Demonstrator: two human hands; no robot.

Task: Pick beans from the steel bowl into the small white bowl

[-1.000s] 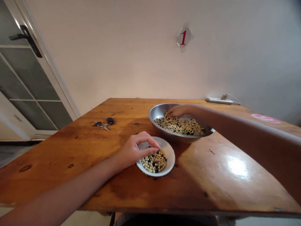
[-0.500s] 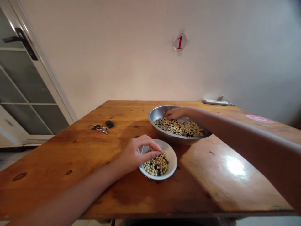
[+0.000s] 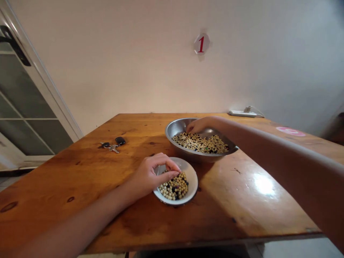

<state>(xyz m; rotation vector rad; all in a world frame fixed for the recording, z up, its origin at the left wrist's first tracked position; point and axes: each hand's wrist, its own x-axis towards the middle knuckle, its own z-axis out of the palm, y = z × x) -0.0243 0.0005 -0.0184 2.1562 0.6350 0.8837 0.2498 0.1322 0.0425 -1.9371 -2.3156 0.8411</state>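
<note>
Over the left side of a small white bowl (image 3: 194, 184), my left hand (image 3: 158, 173) has its thumb and fingertips pinched together. Whatever lies between those fingertips is too small to make out. Small round pale-yellow and dark beans (image 3: 174, 188) fill the bottom of this bowl. Behind it stands a wide steel basin (image 3: 174, 128) with a larger spread of similar beans (image 3: 200, 143), a green speck among them. My right hand (image 3: 198, 125) reaches into the basin's far side, fingers bent down and together at the beans; their tips are partly hidden.
On the wooden table (image 3: 129, 129), a key bunch (image 3: 114, 145) with a black fob lies at the left. A white power strip (image 3: 242, 113) with a plug sits at the back right, near a pink round sticker (image 3: 290, 131). A wall rises behind; a door (image 3: 29, 93) stands left.
The whole view has shifted slightly, so things appear a little further left. My left hand keeps its pinch over the white bowl, and my right hand stays in the basin.
</note>
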